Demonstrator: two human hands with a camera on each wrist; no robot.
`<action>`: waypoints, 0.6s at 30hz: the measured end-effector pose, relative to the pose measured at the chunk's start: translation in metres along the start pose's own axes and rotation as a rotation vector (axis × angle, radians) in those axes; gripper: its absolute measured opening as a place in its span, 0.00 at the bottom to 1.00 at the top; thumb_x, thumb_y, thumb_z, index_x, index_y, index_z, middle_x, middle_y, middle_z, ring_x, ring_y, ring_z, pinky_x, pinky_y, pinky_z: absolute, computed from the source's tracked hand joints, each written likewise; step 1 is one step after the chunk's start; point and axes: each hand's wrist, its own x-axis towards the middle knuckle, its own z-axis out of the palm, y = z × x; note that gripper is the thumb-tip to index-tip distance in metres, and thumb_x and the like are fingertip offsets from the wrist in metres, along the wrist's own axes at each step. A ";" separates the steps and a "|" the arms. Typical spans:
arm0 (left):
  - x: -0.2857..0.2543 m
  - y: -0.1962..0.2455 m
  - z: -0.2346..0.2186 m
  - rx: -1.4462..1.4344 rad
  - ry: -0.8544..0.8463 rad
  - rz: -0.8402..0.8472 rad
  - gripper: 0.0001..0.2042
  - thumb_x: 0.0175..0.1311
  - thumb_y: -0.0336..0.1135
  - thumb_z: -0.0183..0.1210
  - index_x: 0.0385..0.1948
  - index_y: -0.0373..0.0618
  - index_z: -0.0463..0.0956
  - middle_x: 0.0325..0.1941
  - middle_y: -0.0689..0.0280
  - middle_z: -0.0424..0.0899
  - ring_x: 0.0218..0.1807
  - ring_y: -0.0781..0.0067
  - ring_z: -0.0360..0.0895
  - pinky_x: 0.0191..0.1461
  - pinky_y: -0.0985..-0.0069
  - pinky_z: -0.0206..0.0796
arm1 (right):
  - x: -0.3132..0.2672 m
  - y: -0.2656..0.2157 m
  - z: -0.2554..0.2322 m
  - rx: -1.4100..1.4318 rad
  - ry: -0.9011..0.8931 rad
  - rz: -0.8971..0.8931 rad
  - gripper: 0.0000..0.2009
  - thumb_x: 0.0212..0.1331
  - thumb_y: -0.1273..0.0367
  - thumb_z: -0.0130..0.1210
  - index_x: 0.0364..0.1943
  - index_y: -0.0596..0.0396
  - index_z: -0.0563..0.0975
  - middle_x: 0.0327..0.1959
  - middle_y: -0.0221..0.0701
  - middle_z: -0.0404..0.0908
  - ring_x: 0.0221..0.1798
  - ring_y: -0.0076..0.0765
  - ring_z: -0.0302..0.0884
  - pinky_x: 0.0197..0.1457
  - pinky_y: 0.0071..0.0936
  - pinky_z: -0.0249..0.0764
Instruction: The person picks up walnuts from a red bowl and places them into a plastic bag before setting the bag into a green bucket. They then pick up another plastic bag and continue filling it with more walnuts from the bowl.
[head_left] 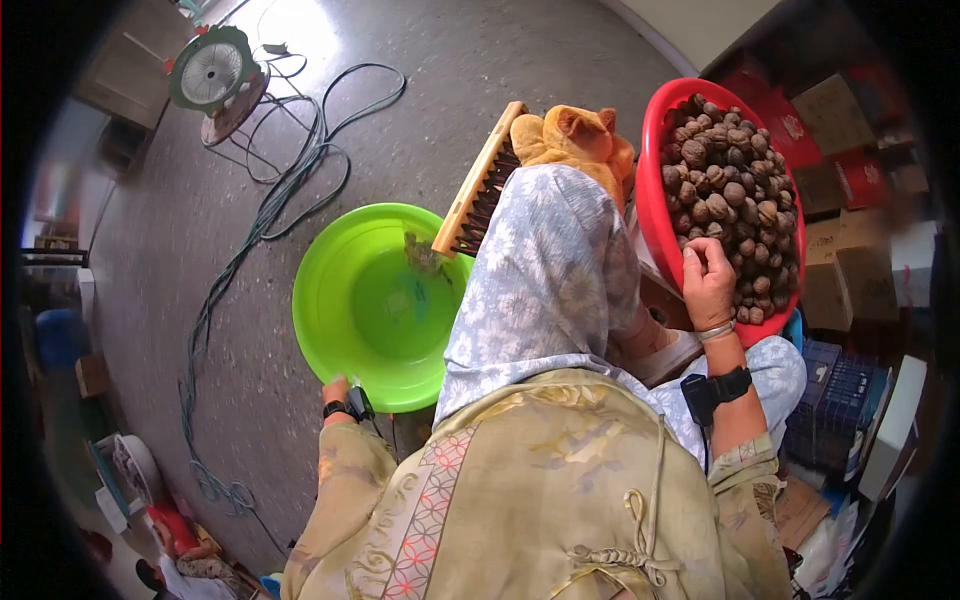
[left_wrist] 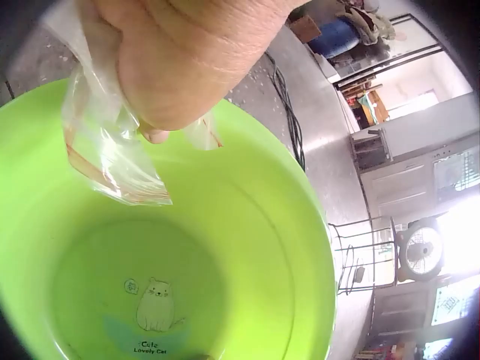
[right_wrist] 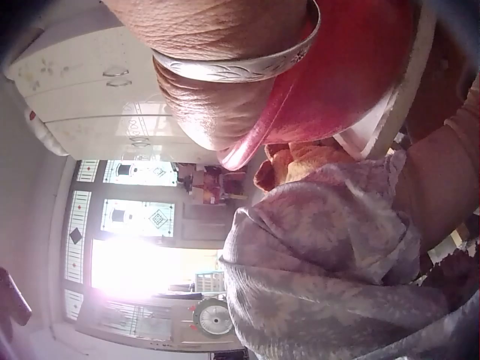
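Walnuts (head_left: 730,190) heaped in the red basin (head_left: 652,150) lie under the right hand's (head_left: 708,283) curled, grasping fingers, while the left hand (left_wrist: 180,60) pinches a clear plastic bag (left_wrist: 112,161) over the green basin (head_left: 330,310).

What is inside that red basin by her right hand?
The red basin is heaped with walnuts, and her right hand rests on them. Whatever lies under the top layer is covered, as is the basin's bottom.

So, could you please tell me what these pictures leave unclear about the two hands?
- Left hand: the head view shows only a sliver at the green plastic basin; the left wrist view cuts off the fingers pinching a clear plastic bag.
- Right hand: whether it grips any brown walnuts; its back hides the fingers.
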 end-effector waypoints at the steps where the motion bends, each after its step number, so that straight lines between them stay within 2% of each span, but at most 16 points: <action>1: 0.004 0.001 0.003 0.066 0.065 0.044 0.30 0.60 0.53 0.63 0.54 0.34 0.79 0.55 0.48 0.84 0.55 0.52 0.83 0.56 0.60 0.73 | 0.001 0.000 0.001 0.010 0.012 -0.005 0.02 0.64 0.73 0.55 0.37 0.56 0.77 0.29 0.38 0.80 0.31 0.41 0.80 0.36 0.34 0.75; 3: 0.011 -0.004 -0.003 0.206 0.008 0.060 0.30 0.59 0.55 0.63 0.52 0.34 0.81 0.54 0.47 0.85 0.54 0.54 0.83 0.55 0.61 0.73 | 0.003 0.001 0.000 -0.021 0.043 -0.062 0.02 0.63 0.73 0.55 0.36 0.56 0.78 0.32 0.42 0.82 0.36 0.51 0.82 0.39 0.40 0.76; 4: 0.015 -0.005 -0.020 0.124 -0.172 0.167 0.31 0.57 0.57 0.64 0.50 0.33 0.81 0.53 0.47 0.85 0.57 0.52 0.82 0.57 0.60 0.72 | 0.002 0.002 -0.002 -0.016 0.048 -0.083 0.02 0.63 0.72 0.56 0.36 0.55 0.78 0.32 0.43 0.82 0.37 0.52 0.82 0.40 0.41 0.76; 6: -0.012 0.018 -0.032 0.400 -0.047 0.215 0.35 0.55 0.55 0.67 0.52 0.27 0.78 0.55 0.44 0.84 0.59 0.50 0.81 0.58 0.60 0.71 | 0.001 0.005 0.000 -0.016 0.063 -0.057 0.02 0.62 0.71 0.56 0.35 0.54 0.78 0.33 0.43 0.82 0.38 0.55 0.82 0.40 0.43 0.77; 7: 0.002 0.004 -0.020 0.317 0.256 0.105 0.39 0.55 0.56 0.67 0.56 0.24 0.72 0.58 0.39 0.80 0.61 0.44 0.79 0.60 0.60 0.70 | 0.000 0.007 0.001 -0.003 0.063 -0.061 0.03 0.63 0.71 0.56 0.36 0.54 0.77 0.33 0.44 0.82 0.38 0.57 0.81 0.40 0.44 0.77; 8: -0.012 0.018 -0.025 0.211 0.302 0.084 0.40 0.54 0.57 0.67 0.55 0.24 0.68 0.59 0.36 0.78 0.61 0.41 0.77 0.62 0.59 0.69 | 0.000 0.006 0.000 0.005 0.065 -0.060 0.03 0.63 0.70 0.56 0.36 0.54 0.77 0.33 0.44 0.82 0.39 0.59 0.80 0.41 0.45 0.76; 9: -0.073 0.061 -0.039 0.215 0.304 0.133 0.36 0.55 0.55 0.67 0.52 0.27 0.71 0.55 0.39 0.81 0.58 0.42 0.79 0.61 0.57 0.69 | -0.001 0.007 0.000 -0.001 0.065 -0.054 0.03 0.64 0.70 0.55 0.36 0.53 0.77 0.34 0.44 0.81 0.40 0.59 0.79 0.42 0.47 0.76; 11: -0.079 0.090 -0.036 0.088 0.358 0.237 0.28 0.63 0.51 0.62 0.50 0.30 0.73 0.52 0.44 0.84 0.52 0.47 0.82 0.56 0.59 0.72 | -0.001 0.010 -0.001 0.008 0.033 -0.048 0.04 0.64 0.69 0.55 0.35 0.53 0.76 0.35 0.44 0.80 0.41 0.59 0.79 0.43 0.49 0.75; 12: -0.081 0.110 -0.037 0.087 0.353 0.257 0.28 0.63 0.51 0.62 0.50 0.30 0.73 0.52 0.44 0.84 0.52 0.47 0.82 0.56 0.59 0.72 | -0.002 0.012 -0.002 -0.007 -0.004 -0.042 0.04 0.63 0.69 0.55 0.35 0.54 0.76 0.36 0.44 0.80 0.42 0.59 0.78 0.44 0.49 0.75; 14: -0.088 0.156 -0.036 -0.073 0.117 0.580 0.22 0.71 0.48 0.56 0.48 0.32 0.75 0.46 0.51 0.85 0.44 0.56 0.83 0.49 0.63 0.74 | 0.002 0.013 -0.011 -0.016 -0.106 -0.018 0.05 0.62 0.69 0.56 0.35 0.54 0.76 0.37 0.44 0.80 0.42 0.59 0.78 0.45 0.49 0.76; 15: -0.118 0.185 -0.031 -0.259 0.008 0.729 0.22 0.73 0.50 0.54 0.48 0.34 0.75 0.44 0.56 0.84 0.41 0.61 0.82 0.46 0.65 0.74 | 0.005 0.012 -0.020 -0.016 -0.093 -0.020 0.05 0.62 0.69 0.56 0.35 0.54 0.76 0.37 0.44 0.80 0.42 0.59 0.78 0.45 0.49 0.76; 16: -0.169 0.219 -0.028 -0.443 -0.102 0.872 0.22 0.74 0.51 0.53 0.48 0.36 0.76 0.41 0.60 0.84 0.38 0.66 0.80 0.44 0.68 0.74 | 0.008 0.008 -0.029 0.030 -0.165 -0.036 0.05 0.61 0.69 0.57 0.35 0.55 0.76 0.36 0.44 0.80 0.42 0.59 0.79 0.45 0.49 0.76; 17: -0.202 0.250 -0.026 -0.578 -0.298 0.757 0.24 0.73 0.55 0.54 0.51 0.38 0.76 0.42 0.61 0.83 0.39 0.68 0.80 0.45 0.70 0.73 | 0.013 0.005 -0.038 0.077 -0.235 -0.055 0.05 0.60 0.69 0.58 0.35 0.55 0.76 0.36 0.44 0.80 0.42 0.58 0.79 0.45 0.48 0.76; 18: -0.238 0.281 -0.024 -0.707 -0.491 0.634 0.27 0.72 0.58 0.54 0.53 0.40 0.76 0.43 0.63 0.82 0.40 0.70 0.79 0.46 0.71 0.72 | 0.017 0.003 -0.046 0.078 -0.242 -0.090 0.06 0.59 0.70 0.61 0.35 0.56 0.77 0.34 0.43 0.81 0.40 0.53 0.81 0.43 0.44 0.77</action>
